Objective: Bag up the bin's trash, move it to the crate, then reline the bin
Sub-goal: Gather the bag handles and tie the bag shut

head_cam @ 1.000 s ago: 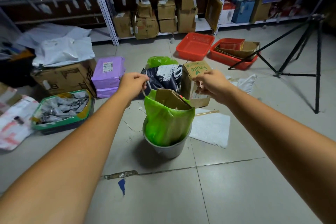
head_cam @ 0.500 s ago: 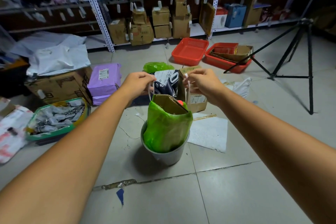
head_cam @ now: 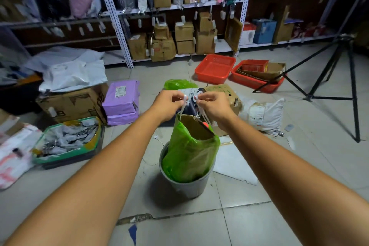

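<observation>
Head view, nearest first: two bare forearms reach forward over the tiled floor (head_cam: pixel 259 225) to a grey bin (head_cam: pixel 185 186) standing on it. A green bag (head_cam: pixel 189 156) is partly lifted out of the bin, its lower part inside the rim, with a piece of brown cardboard (head_cam: pixel 196 128) and something orange poking from its open mouth. Above it the left hand (head_cam: pixel 169 105) and the right hand (head_cam: pixel 214 106) sit close together, each pinched tight on a white drawstring (head_cam: pixel 180 111) of the bag, the strings running down to its top edge. By my reading the bagging is midway: the mouth is gathered but not yet closed or tied, and the bag has not cleared the bin. Carrying it to a crate and relining are both left. Just beyond the hands lies a crumpled green sheet (head_cam: pixel 177 84), possibly a spare liner, though I cannot be sure. Farther off, near the shelving, sit two red crates (head_cam: pixel 214 69), one empty and one holding flattened cardboard; which is the target I cannot tell.
</observation>
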